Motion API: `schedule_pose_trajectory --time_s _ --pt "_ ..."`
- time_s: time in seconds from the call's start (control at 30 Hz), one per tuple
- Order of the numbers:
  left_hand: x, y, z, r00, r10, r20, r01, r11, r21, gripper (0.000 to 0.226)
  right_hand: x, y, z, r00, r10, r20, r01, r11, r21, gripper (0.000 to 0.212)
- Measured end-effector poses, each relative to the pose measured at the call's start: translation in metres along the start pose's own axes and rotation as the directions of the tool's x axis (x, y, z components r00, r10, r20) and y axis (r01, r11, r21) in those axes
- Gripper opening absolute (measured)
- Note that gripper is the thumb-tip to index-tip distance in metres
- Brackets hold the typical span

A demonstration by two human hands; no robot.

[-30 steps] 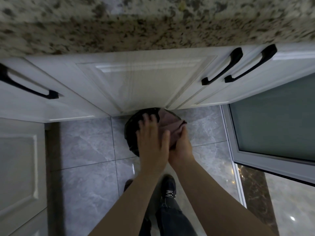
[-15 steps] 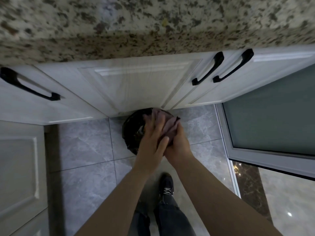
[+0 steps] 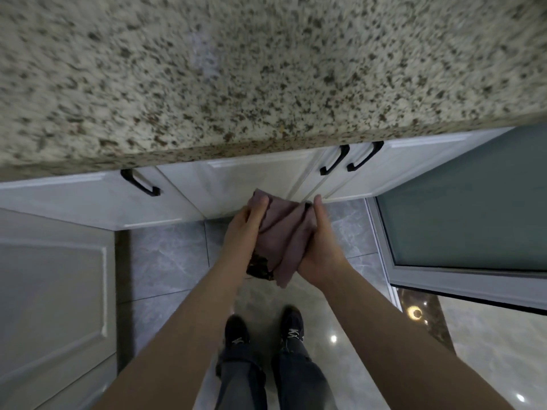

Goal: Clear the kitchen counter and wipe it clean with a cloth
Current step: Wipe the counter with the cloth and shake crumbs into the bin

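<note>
A mauve cloth [image 3: 282,236] is held between both my hands, below the front edge of the speckled granite counter [image 3: 266,78]. My left hand [image 3: 244,229] grips its left side, with the thumb over the upper corner. My right hand [image 3: 321,247] cups its right side from beneath. A loose corner hangs down between my wrists. Under the cloth, a dark bin with a black liner [image 3: 260,267] stands on the floor, mostly hidden by the cloth and my hands.
White cabinet doors [image 3: 257,184] with black handles [image 3: 334,159] run under the counter. A taller white cabinet [image 3: 53,291] stands at the left. A frosted glass door [image 3: 473,208] is at the right. My shoes [image 3: 291,325] rest on the grey tiled floor.
My view has tilted up, so the counter top now fills the upper half. My hands have risen from the bin and moved apart, spreading the cloth between them.
</note>
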State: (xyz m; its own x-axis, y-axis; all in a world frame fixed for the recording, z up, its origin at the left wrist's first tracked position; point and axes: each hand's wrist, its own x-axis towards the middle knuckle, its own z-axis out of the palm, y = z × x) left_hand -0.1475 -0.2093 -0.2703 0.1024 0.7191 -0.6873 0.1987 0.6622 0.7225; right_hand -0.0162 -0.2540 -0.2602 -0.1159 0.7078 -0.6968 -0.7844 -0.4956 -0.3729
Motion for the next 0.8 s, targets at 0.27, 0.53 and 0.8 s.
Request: schedule_pose_trajectory --time_s 0.27,0.53,0.8 --pt "-0.071 0.04 -0.025 0.964 0.243 -0.105 -0.228 0.964 0.132 0.007 -0.067 -0.008 0.06 0.964 -0.183 -0.192 0.128 0.955 -0.267 0.021" --pt "-0.078 0.048 -0.017 0.983 0.12 -0.138 -0.124 0.992 -0.023 0.011 -0.089 0.017 0.066 0.56 -0.809 0.179 0.481 0.141 -0.865 0.05" --pt "-0.058 0.043 -0.01 0.989 -0.148 -0.015 0.123 0.874 -0.471 0.033 -0.02 0.03 0.036 0.863 -0.451 0.226 0.156 -0.188 -0.97 0.051"
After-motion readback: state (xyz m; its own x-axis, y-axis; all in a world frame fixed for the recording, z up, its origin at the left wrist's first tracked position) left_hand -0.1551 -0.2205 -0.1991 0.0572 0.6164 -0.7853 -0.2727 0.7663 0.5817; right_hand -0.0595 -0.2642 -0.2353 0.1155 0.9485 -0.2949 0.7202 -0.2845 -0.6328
